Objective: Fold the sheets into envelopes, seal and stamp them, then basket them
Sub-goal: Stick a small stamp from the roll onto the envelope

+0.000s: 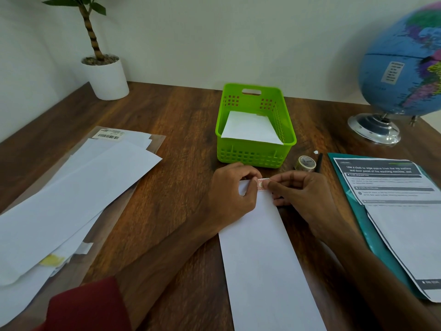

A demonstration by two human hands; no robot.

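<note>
A long white envelope (262, 254) lies lengthwise on the wooden table in front of me. At its far end, my left hand (232, 194) and my right hand (300, 194) pinch a short strip of patterned tape (262, 183) between their fingertips, pressed across the envelope's top edge. A green plastic basket (255, 154) stands just beyond the hands with a white folded envelope (250, 130) inside. A small roll of patterned tape (305, 162) rests to the right of the basket.
A stack of white sheets (71, 194) on a clear sleeve lies at the left. A printed instruction page (391, 187) sits on a teal folder at the right, with a black pen (319, 162) beside the roll. A potted plant (105, 75) and a globe (403, 68) stand at the back.
</note>
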